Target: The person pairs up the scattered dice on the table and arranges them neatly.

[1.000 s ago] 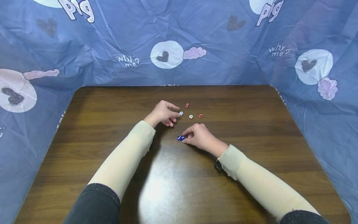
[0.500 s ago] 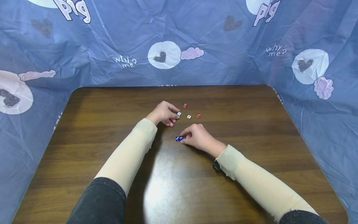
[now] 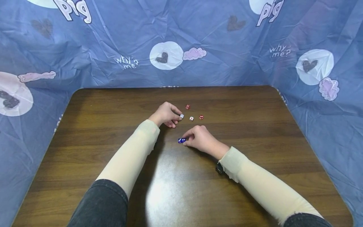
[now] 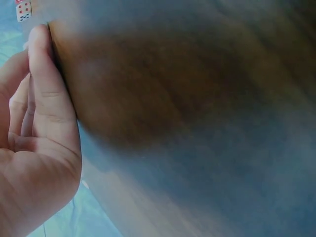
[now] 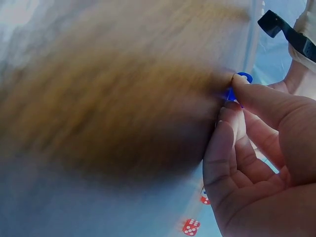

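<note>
In the head view my left hand (image 3: 167, 114) pinches a white die with blue marks (image 3: 181, 116) between thumb and index finger, down at the table. My right hand (image 3: 200, 138) is nearer to me and grips the right end of two blue dice (image 3: 181, 140), which sit side by side on the table. The right wrist view shows a bit of blue die (image 5: 230, 94) at the fingertips; the rest is hidden behind the fingers. My left fingers (image 4: 49, 98) conceal the pinched die in the left wrist view.
Past the hands lie a red die (image 3: 187, 107), a white die with a red pip (image 3: 191, 119) and another red die (image 3: 201, 117). They rest on the brown wooden table (image 3: 241, 104). A printed blue sheet (image 3: 218, 37) hangs behind the far edge.
My left index finger has come down onto the white die, which has turned and shifted slightly. My right hand stays at the blue dice. The whole head view has moved a little sideways.
</note>
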Action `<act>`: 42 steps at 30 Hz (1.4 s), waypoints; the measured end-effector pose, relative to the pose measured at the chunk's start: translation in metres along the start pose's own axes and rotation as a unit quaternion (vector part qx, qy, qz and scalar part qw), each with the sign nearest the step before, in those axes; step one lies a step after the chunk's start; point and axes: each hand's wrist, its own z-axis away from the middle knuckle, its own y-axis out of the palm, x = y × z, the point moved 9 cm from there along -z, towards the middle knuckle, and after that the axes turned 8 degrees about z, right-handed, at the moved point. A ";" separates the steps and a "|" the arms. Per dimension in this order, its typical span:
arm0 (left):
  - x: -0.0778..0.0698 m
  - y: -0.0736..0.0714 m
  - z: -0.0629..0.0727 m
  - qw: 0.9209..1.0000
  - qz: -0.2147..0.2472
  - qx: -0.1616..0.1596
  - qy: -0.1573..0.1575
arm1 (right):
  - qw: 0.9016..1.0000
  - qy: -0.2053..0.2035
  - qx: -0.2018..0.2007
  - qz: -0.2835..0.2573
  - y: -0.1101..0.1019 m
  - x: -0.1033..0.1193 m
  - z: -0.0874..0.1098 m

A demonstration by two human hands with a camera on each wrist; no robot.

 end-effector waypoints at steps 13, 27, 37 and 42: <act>0.000 -0.002 0.001 1.000 -0.011 -0.002 0.010 | 1.000 -0.006 -0.006 0.004 -0.001 0.004 -0.001; 0.001 -0.008 0.025 0.999 -0.017 -0.017 0.036 | 1.000 0.008 0.005 -0.003 0.001 0.002 -0.001; 0.005 -0.001 0.046 0.999 0.005 -0.003 0.033 | 1.000 0.005 0.002 -0.005 0.000 0.002 0.000; 0.006 0.007 0.059 1.000 -0.002 0.001 0.027 | 1.000 0.006 -0.001 -0.005 0.000 0.001 0.000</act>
